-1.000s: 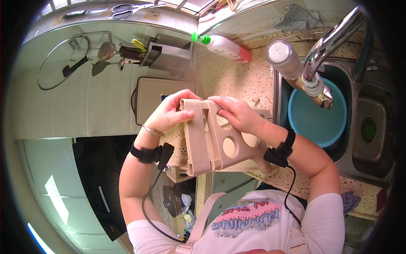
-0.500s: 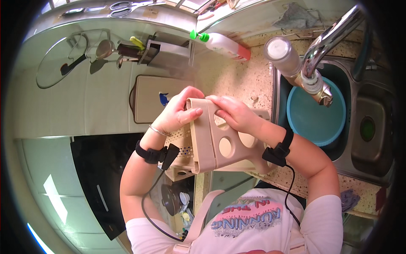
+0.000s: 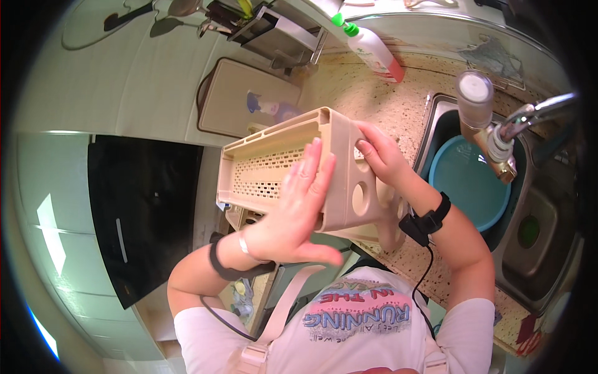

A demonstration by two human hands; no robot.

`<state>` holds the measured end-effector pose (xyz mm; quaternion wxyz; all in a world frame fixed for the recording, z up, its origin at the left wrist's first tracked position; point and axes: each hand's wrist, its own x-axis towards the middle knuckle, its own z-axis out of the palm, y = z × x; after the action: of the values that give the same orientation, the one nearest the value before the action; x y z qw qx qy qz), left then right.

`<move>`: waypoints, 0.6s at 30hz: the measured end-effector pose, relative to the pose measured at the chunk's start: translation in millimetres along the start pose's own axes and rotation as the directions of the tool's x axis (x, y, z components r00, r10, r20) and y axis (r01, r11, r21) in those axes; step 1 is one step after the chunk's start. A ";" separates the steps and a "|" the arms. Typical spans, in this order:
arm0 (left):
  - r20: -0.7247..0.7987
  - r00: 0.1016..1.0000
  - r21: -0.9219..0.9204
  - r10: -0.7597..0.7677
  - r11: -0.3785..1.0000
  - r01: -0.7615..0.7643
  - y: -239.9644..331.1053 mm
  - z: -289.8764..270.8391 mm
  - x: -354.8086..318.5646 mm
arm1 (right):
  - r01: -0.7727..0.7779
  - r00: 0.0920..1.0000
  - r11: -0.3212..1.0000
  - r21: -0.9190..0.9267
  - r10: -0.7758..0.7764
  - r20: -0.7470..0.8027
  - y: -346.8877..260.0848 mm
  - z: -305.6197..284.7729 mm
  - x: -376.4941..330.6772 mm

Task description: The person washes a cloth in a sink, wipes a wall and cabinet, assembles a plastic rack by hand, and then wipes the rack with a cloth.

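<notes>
A beige plastic storage rack point(image 3: 346, 177) is tilted in front of me, with a perforated basket tray point(image 3: 255, 177) on its left and round holes in its side panel. My right hand point(image 3: 387, 156) grips the upper edge of that panel near a hole, its fingers partly hidden behind it. Against the tray's near right end is my left hand point(image 3: 298, 202), flat, fingers stretched and thumb out. It is slightly smeared by motion, and I cannot tell how firmly it touches. The rack's far underside is hidden.
On the right, a light blue basin point(image 3: 434, 169) sits in the steel sink point(image 3: 498, 274) under the faucet point(image 3: 536, 113). A white and red pump bottle point(image 3: 375, 55) stands at the back. A cutting board point(image 3: 227, 93) and a spray bottle point(image 3: 283, 112) are beyond the rack.
The rack has turned, showing more of its perforated tray. My left hand has left the top edge and moved down and right, now flat. My right hand still holds the panel.
</notes>
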<state>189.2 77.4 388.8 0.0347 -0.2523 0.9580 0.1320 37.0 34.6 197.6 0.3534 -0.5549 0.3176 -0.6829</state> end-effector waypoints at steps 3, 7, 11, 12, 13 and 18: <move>-0.185 0.981 -0.037 0.059 0.997 -0.067 -20.7 29.8 -0.3 | -0.017 0.999 1.000 0.000 0.017 -0.041 0.0 1.8 -0.3; -0.205 0.978 -0.024 0.041 0.999 -0.047 -23.2 23.6 -7.0 | -0.028 0.999 1.000 0.012 0.028 -0.029 0.7 9.1 4.2; -0.226 0.974 -0.010 -0.012 1.000 0.010 -18.8 16.6 -6.1 | -0.091 0.996 0.988 0.123 0.090 0.015 22.0 1.0 -0.8; -0.274 0.961 0.008 -0.048 0.999 0.053 -20.3 18.3 -10.9 | -0.095 0.995 0.981 0.172 0.093 0.021 22.8 -0.2 0.3; -0.422 0.907 -0.042 0.021 0.998 -0.043 -24.5 21.5 -14.2 | -0.102 0.995 0.974 0.203 0.100 0.019 19.2 -6.0 -2.9; -0.856 0.488 -0.099 -0.171 0.981 0.169 -65.2 29.7 -113.7 | -0.098 0.995 0.970 -0.223 0.095 -0.027 -17.5 -26.5 -62.7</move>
<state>320.2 84.8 360.0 -0.4326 -0.3775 0.8186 -0.0139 17.1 97.7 173.8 0.3187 -0.5696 0.4220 -0.6292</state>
